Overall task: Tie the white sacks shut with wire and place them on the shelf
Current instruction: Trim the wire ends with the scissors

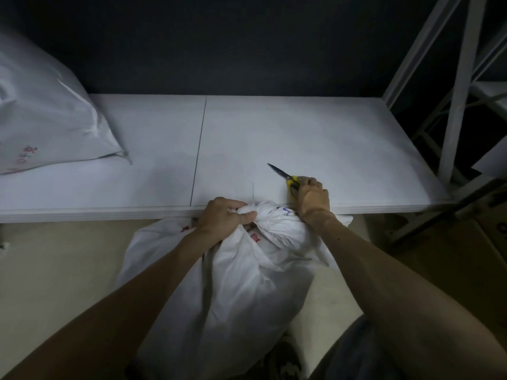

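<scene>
Leaning against the shelf's [301,133] front edge, a white sack [219,283] is standing on the floor [55,270]. The left hand [225,215] is clamping its fingers round the bunched neck, while the right hand [312,198] is curling its fingers round yellow-handled scissors [285,176], blades pointing over the shelf. A second sack [49,119] is lying at the shelf's left end.

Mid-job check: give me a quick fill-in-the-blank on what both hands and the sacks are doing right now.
The left hand grips the neck of a sack that stands on the ____.
The right hand holds scissors with ____ handles.
A second sack lies at the ____ end of the shelf.
Missing words: floor, yellow, left.
</scene>
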The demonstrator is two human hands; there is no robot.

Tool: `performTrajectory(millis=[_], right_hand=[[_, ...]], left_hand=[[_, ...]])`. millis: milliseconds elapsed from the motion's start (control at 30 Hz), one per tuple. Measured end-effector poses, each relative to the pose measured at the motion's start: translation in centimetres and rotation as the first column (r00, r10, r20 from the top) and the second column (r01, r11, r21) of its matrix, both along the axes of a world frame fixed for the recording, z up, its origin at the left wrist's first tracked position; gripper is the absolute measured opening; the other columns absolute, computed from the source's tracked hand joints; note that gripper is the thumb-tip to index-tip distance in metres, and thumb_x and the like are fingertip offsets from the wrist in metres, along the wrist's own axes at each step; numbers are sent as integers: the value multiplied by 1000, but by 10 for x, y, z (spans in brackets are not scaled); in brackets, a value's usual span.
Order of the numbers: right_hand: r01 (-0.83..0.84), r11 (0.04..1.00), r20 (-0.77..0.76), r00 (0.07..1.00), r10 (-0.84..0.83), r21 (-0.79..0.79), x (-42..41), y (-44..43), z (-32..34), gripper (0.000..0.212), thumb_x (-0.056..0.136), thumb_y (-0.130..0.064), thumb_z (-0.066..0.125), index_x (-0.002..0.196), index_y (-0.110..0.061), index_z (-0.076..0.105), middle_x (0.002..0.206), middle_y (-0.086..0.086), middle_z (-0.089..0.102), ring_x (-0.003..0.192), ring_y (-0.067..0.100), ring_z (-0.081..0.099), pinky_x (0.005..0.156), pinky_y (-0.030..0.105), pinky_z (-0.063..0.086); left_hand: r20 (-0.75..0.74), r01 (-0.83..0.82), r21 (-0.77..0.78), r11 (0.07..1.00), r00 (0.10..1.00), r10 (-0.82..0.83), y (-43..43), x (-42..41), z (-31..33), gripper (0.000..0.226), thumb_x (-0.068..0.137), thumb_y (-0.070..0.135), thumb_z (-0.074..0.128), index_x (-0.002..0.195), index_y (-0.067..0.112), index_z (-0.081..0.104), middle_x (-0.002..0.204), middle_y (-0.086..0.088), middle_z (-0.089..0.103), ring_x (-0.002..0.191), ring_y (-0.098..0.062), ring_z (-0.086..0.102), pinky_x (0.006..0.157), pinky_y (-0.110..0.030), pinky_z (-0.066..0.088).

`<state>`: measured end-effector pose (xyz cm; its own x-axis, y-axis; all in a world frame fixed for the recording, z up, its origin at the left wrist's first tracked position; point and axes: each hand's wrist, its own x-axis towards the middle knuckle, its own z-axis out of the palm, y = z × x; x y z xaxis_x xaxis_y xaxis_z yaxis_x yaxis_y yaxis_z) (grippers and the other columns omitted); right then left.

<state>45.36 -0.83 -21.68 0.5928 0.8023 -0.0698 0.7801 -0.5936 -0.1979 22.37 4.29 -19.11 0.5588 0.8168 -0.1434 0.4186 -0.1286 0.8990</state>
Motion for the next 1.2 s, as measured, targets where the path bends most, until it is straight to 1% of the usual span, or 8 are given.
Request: performTrajectory(millis=[200, 400, 533, 667, 767, 833, 933, 1200], right_hand=[[138, 988, 9, 990, -138, -70, -4, 0, 5, 48, 96, -41, 47, 124, -1, 50, 127, 19, 53, 118, 36, 49, 103, 43, 29], [71, 994, -72, 994, -77, -78, -18, -10, 35, 44, 100, -29, 42, 128, 4, 45, 130, 23, 47, 121, 36, 45, 101, 40, 35], [70, 997, -306, 949, -76, -29, -30, -11, 69, 45, 98, -38, 49, 122, -1, 53, 125, 22, 52, 115, 36, 52, 99, 39, 41], [66, 996, -548, 836, -23, 59, -49, -14, 113, 39, 85, -47, 62, 81, -8, 64, 77, 6, 60, 75, 26, 56, 73, 27, 46], [-65, 997, -660, 748, 75, 40, -69, -30, 150, 54, 51, -52, 63, 79, -6, 66, 82, 5, 62, 90, 29, 64, 81, 25, 45], [-167, 986, -620, 774, 125, -10, -76, -38, 156, 57, 56, -48, 62, 91, -4, 73, 93, 4, 68, 94, 21, 60, 87, 25, 46], [-213, 976, -536, 830, 156, -45, -79, -36, 141, 18, 79, -25, 65, 84, -14, 79, 88, 1, 74, 91, 18, 64, 78, 23, 49], [-285, 955, -621, 764, 173, -84, -69, -39, 138, 28, 90, -33, 63, 85, -6, 71, 79, 3, 69, 82, 18, 58, 77, 23, 44]], left_hand=[[-54, 31, 7, 999, 998, -31, -3, -1, 4, 26, 59, 53, 77, 81, 37, 76, 83, 12, 76, 85, -7, 70, 79, -28, 53], [-24, 64, -42, 997, 998, -65, -9, -16, 25, 16, 74, 29, 82, 89, 23, 79, 89, 3, 77, 82, -6, 67, 80, -28, 51], [6, 56, -135, 989, 998, -56, -14, -36, 53, 14, 72, 23, 84, 84, 28, 80, 94, 2, 77, 95, -12, 71, 91, -32, 53], [49, 64, -245, 967, 997, -54, -24, -71, 75, 24, 74, 13, 84, 95, 21, 78, 91, 2, 77, 85, -10, 70, 83, -25, 55], [48, 91, -300, 950, 996, -80, -31, -95, 83, 24, 74, 12, 83, 98, 16, 79, 94, -3, 77, 89, -15, 72, 85, -27, 56], [60, 117, -321, 940, 993, -103, -35, -104, 82, 27, 74, 12, 83, 101, 13, 78, 100, -7, 76, 94, -18, 71, 90, -31, 56], [45, 149, -312, 938, 989, -142, -40, -109, 76, 26, 75, 15, 83, 100, 12, 78, 105, -8, 75, 100, -20, 70, 91, -32, 54], [-22, 116, -248, 962, 992, -125, -25, -105, 74, 41, 68, 24, 88, 106, 15, 76, 103, 3, 76, 100, -12, 70, 90, -26, 54]])
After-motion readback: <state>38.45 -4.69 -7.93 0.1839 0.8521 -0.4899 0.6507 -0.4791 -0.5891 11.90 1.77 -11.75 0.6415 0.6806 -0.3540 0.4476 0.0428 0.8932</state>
